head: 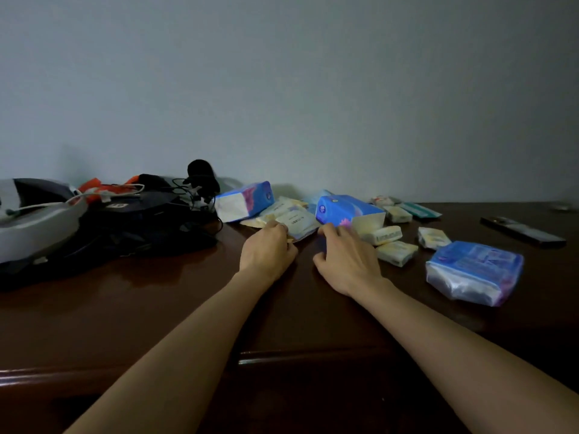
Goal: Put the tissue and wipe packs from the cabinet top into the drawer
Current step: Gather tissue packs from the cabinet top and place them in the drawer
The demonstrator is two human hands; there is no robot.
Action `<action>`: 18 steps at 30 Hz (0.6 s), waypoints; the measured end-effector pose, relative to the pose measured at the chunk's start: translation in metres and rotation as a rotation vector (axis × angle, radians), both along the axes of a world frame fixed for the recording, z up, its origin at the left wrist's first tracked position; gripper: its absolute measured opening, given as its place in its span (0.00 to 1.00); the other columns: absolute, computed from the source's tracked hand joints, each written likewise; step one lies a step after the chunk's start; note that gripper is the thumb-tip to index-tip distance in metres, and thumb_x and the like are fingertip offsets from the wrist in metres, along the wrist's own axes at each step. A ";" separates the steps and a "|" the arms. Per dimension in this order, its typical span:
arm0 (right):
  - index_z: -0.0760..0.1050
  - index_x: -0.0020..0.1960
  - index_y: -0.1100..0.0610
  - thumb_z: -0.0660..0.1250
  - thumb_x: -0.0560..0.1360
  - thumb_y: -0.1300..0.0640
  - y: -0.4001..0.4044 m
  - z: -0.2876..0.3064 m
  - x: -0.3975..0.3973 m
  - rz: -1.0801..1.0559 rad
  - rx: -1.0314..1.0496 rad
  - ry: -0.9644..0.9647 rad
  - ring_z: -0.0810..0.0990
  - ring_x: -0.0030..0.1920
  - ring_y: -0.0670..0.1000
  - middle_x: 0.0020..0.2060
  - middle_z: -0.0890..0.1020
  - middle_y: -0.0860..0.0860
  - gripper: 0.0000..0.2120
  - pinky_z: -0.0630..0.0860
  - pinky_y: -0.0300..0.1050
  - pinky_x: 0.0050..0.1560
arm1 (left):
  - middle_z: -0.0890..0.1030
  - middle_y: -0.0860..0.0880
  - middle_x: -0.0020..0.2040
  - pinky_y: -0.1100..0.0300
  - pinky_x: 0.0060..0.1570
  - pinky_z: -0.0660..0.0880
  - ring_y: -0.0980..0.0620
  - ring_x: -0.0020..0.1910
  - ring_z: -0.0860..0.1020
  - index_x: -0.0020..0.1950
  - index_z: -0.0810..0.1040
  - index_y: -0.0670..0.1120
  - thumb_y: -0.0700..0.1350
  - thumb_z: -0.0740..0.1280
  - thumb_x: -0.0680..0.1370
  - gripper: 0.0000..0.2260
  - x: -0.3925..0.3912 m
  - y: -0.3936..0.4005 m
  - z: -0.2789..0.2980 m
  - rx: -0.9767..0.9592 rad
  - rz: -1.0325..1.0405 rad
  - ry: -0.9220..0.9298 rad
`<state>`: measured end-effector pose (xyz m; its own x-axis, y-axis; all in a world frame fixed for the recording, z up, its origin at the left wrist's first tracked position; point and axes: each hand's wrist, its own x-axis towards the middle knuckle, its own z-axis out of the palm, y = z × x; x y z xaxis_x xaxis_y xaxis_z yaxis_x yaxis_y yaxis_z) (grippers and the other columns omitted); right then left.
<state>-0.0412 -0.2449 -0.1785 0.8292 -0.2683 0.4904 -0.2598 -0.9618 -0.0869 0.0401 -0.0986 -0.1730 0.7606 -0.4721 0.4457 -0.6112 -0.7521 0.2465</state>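
Gathering packs off the dark glossy wooden cabinet top (156, 308).
My left hand (268, 250) pinches a flat white wipe pack (297, 223) just left of the blue soft-plastic tissue pack (347, 213); my right hand (346, 260) rests spread beside it. Light, squashy, probably slippery: grip the edges.

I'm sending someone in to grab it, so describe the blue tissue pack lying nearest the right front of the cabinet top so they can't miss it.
Start at the dark wooden cabinet top and go to its right side, past the right hand. The blue pack lies flat there, alone, nearer the front edge than the small white packs. Unlike the two other blue packs by the wall, its clear plastic end faces the front.
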 end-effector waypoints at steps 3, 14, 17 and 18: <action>0.65 0.70 0.50 0.65 0.77 0.47 0.004 0.003 0.020 0.004 -0.055 -0.027 0.77 0.57 0.55 0.60 0.77 0.53 0.23 0.71 0.47 0.39 | 0.75 0.47 0.62 0.51 0.52 0.79 0.46 0.56 0.79 0.67 0.74 0.47 0.51 0.70 0.76 0.22 0.004 0.039 0.000 -0.007 0.036 -0.083; 0.69 0.74 0.44 0.58 0.81 0.56 0.032 0.012 0.130 0.176 -0.181 0.253 0.76 0.67 0.59 0.72 0.74 0.51 0.22 0.75 0.55 0.57 | 0.79 0.49 0.38 0.55 0.35 0.65 0.48 0.34 0.72 0.48 0.80 0.50 0.55 0.60 0.77 0.13 0.015 0.099 -0.006 0.251 0.357 -0.173; 0.76 0.66 0.48 0.59 0.80 0.54 0.029 0.011 0.134 0.149 -0.161 0.259 0.79 0.61 0.60 0.63 0.80 0.55 0.17 0.73 0.51 0.48 | 0.79 0.47 0.47 0.52 0.45 0.69 0.47 0.44 0.74 0.52 0.81 0.47 0.59 0.61 0.75 0.19 0.020 0.102 -0.008 0.238 0.328 -0.261; 0.77 0.63 0.49 0.60 0.79 0.52 0.028 0.011 0.133 0.145 -0.139 0.249 0.79 0.58 0.60 0.60 0.81 0.56 0.14 0.71 0.50 0.46 | 0.77 0.46 0.53 0.52 0.50 0.69 0.46 0.50 0.74 0.57 0.80 0.47 0.61 0.61 0.75 0.22 0.021 0.103 -0.009 0.221 0.284 -0.249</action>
